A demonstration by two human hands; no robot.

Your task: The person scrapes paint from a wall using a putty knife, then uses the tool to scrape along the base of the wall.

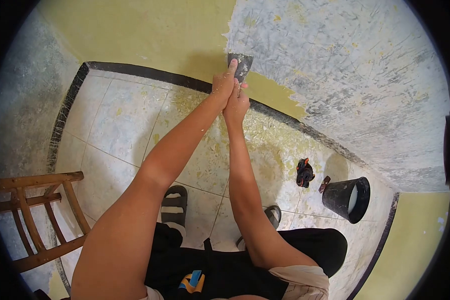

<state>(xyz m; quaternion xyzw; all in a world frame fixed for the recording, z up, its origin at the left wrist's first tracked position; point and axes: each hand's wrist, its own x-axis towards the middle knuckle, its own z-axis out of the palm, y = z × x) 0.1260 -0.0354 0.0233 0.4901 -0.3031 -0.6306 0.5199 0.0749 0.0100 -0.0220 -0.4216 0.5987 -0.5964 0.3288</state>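
Observation:
A putty knife (pixel 244 64) with a broad, dirty grey blade lies against the wall at the edge between yellow-green paint (pixel 175 30) and a scraped grey-white area (pixel 325 50). My left hand (pixel 225 82) is closed around its upper part, one digit stretched along the blade. Just below, my right hand (pixel 236 104) is wrapped around the handle, touching the left. Both hands cover most of the handle; a small reddish bit shows beside the fingers. Paint flakes (pixel 260 130) lie on the floor under my hands.
To the right, a black bucket (pixel 337 199) with whitish contents stands near a dark, orange-marked object (pixel 305 173) and a small brown piece (pixel 324 184). A wooden ladder-like frame (pixel 40 200) is at left. Black skirting (pixel 150 72) edges the tiled floor (pixel 120 120). My sandalled feet (pixel 174 206) are below.

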